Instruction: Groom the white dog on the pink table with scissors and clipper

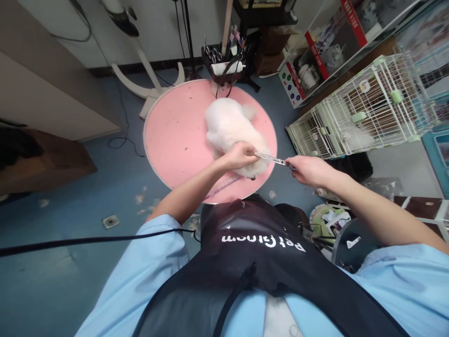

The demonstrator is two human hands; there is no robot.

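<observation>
white fur (222, 117) coats the dog (238, 128); right hand (310, 170) clasps silver scissors (271, 158), grip of left hand (239, 156) unclear.

Desk (168, 135), round, pink: one. White dog (226, 122) upon it: one. My right hand (308, 171): gripping scissors (271, 159), pointed leftward. My left hand (242, 156): at the dog, fingertips beside the scissors' tip. Beyond: black tool tray (228, 78). Far right: white wire cage (358, 116).
</observation>
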